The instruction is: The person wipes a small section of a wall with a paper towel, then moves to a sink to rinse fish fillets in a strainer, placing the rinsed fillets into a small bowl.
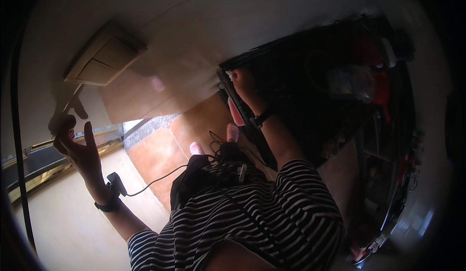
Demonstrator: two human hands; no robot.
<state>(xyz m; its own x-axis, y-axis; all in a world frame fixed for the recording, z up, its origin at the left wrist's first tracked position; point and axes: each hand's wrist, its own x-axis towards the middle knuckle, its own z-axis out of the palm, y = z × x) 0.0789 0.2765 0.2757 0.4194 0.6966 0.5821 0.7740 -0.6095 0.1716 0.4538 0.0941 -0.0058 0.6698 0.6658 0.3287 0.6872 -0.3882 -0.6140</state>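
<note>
My left hand [78, 147] is raised at the glossy wall, just below a two-part wall switch [105, 60]; its thumb stands apart from the bent fingers. The wall mirrors the hand. Something small and reddish [71, 132] shows among the fingers, too unclear to name. My right hand [243, 81] is closed at the far corner of a dark countertop [291, 89], with a small white thing, perhaps cloth or paper, [229, 75] at its fingers. A pink-red object [236, 112] shows beside the counter's edge, under the right forearm.
On the dark counter, to the right, lie a clear plastic bag or package [342, 81] and a red item [381, 92]. A black cable [156, 181] runs from the device on my left wrist to my waist. Orange tiles [153, 158] lie under my pink clogs [196, 148].
</note>
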